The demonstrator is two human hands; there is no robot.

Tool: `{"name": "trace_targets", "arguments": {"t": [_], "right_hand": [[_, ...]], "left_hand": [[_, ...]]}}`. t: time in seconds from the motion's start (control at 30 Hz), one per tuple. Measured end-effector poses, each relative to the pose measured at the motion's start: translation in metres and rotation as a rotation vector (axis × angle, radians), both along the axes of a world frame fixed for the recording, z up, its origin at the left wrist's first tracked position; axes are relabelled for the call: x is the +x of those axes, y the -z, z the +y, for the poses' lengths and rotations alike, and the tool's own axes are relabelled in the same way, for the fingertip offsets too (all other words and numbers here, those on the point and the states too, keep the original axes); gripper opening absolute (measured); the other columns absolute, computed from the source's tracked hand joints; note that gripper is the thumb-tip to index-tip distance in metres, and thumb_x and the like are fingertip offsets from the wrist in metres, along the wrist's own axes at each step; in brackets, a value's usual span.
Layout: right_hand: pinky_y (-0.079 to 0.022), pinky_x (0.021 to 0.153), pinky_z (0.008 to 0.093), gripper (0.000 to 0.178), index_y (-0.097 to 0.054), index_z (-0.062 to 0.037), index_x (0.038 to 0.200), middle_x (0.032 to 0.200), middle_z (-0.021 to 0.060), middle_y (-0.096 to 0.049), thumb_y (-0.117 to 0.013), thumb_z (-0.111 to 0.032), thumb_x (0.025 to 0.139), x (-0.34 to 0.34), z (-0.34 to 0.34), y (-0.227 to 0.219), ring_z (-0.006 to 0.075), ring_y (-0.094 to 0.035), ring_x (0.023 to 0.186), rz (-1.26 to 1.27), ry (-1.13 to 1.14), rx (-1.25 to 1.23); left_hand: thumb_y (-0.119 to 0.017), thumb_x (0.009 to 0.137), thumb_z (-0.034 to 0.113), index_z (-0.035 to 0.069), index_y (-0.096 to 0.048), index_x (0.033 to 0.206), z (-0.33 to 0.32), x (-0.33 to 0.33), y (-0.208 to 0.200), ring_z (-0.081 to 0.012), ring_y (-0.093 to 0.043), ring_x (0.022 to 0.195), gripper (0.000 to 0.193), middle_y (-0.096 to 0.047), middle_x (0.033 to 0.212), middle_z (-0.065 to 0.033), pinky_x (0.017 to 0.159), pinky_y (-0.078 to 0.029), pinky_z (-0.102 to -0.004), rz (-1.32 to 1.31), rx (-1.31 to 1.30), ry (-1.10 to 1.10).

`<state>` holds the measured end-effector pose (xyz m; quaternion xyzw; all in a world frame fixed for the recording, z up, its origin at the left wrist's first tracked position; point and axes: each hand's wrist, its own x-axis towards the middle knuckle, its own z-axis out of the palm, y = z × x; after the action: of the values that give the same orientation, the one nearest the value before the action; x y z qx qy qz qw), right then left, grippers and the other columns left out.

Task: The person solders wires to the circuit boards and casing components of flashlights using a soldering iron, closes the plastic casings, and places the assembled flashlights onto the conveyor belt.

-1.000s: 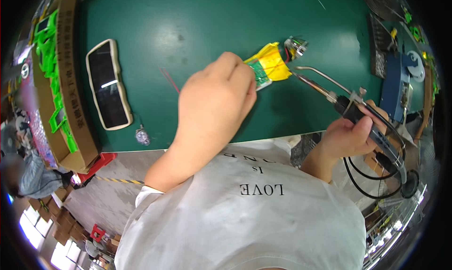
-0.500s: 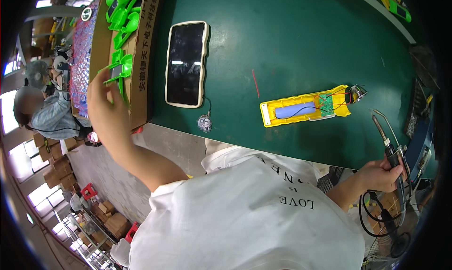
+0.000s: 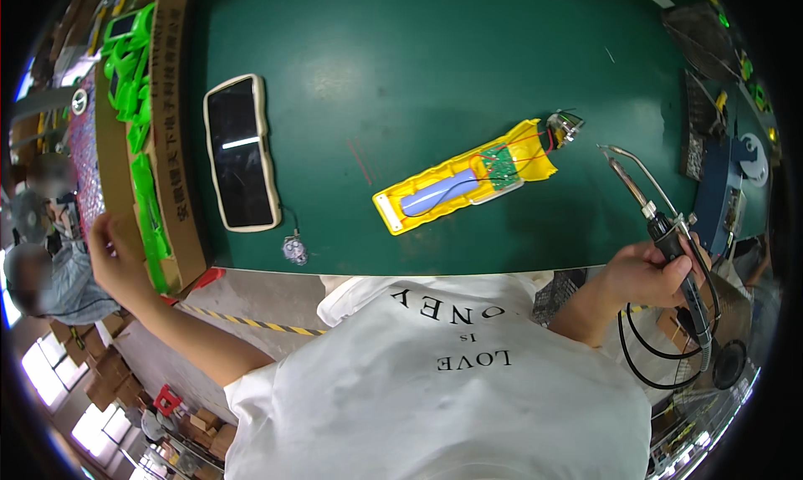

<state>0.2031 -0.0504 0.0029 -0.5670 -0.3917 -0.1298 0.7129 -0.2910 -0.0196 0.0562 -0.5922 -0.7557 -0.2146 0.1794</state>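
Observation:
My right hand (image 3: 657, 275) is wrapped around the black handle of a soldering iron (image 3: 662, 229). A thin curved metal tube runs beside the iron's tip, which points up and left over the table. In the middle lies a yellow plastic housing half (image 3: 391, 222) with a blue cylindrical battery (image 3: 439, 193), a green circuit board (image 3: 502, 168) and red and black wires. A silvery lamp head (image 3: 565, 127) hangs on those wires at its far end. My left hand (image 3: 117, 258) is at the carton's left side, fingers slightly curled and apart, with nothing visible in them.
An open carton (image 3: 171, 137) with several green plastic housings (image 3: 130, 79) stands at the left. A phone (image 3: 242, 154) in a pale case with a round charm (image 3: 294, 249) lies beside it. A red wire (image 3: 360, 162) lies on the green table (image 3: 401, 62). Another person (image 3: 63, 275) sits beyond the carton.
The view has shifted, so the table things appear further left. My left hand has moved from over the green housings to the carton's near left side. My right hand still grips the soldering iron.

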Motion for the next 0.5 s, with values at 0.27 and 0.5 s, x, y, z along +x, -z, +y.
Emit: {"name": "trace_targets", "arguments": {"t": [0.27,0.5], "right_hand": [[-0.025,0.033,0.0169,0.025,-0.046,0.0035,0.071,0.056,0.0082,-0.043,-0.048,-0.021,0.073,0.001,0.004,-0.003,0.0054,-0.028,0.035,-0.006,-0.127,0.023],[-0.028,0.035,0.0164,0.026,-0.046,0.0031,0.072,0.052,0.0050,-0.041,-0.047,-0.022,0.075,-0.001,0.008,0.000,0.0054,-0.030,0.036,-0.047,-0.155,-0.010]], "left_hand": [[-0.050,0.084,0.018,-0.001,-0.055,0.097,0.001,0.005,0.027,-0.0181,-0.052,0.075,0.024,-0.056,0.087,-0.0113,0.070,-0.041,-0.0274,-0.143,-0.274,0.119],[-0.054,0.076,0.009,0.001,-0.050,0.102,-0.008,0.002,0.031,-0.0196,-0.052,0.077,0.028,-0.055,0.089,-0.0107,0.070,-0.042,-0.0285,-0.489,-0.637,-0.057]]}}
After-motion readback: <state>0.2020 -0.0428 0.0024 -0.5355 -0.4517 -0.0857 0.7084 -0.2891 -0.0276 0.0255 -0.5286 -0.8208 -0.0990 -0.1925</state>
